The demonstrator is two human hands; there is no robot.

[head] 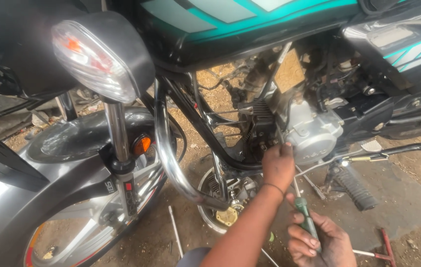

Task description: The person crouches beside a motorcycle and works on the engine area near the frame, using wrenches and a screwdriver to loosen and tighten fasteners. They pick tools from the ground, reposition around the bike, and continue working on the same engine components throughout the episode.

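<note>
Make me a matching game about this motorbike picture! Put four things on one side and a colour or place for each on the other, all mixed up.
Things:
1. screwdriver handle
2. fuel tank
3. small round reflector on the fork
4. front wheel

Colours and places:
A. orange
B. black with teal stripes
C. green, gripped in the right hand
D. bottom left of the picture, under the grey mudguard

Right pairs: 1-C, 2-B, 3-A, 4-D.

The left hand reaches up to the silver engine.
</note>
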